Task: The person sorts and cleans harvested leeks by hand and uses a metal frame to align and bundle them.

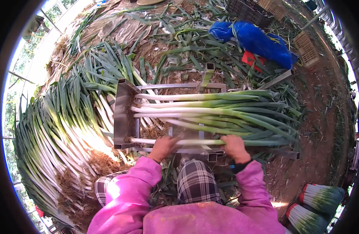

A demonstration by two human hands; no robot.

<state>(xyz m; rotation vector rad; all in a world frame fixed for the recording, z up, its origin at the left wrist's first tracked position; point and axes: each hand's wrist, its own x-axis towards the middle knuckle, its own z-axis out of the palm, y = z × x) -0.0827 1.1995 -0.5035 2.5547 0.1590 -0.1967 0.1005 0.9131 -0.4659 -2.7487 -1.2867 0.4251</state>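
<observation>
My left hand (164, 148) grips the white shank of a Welsh onion (200, 142). Nearer its green leaves, my right hand (235, 148) closes around the same stalk. This onion lies along the near side of a metal rack (179, 85), its root end by the upright metal end plate (124, 117). Beyond it, several more Welsh onions (203, 111) rest across the rack in the same direction, roots to the left and leaves to the right. The left fingers are slightly blurred.
A large pile of rooted onions (65, 128) spreads at left. Beyond the rack are cut leaves (194, 49), blue netting (252, 38) and a dark crate (249, 13). A tan crate (306, 49) stands far right; bundled onions (309, 218) lie at lower right.
</observation>
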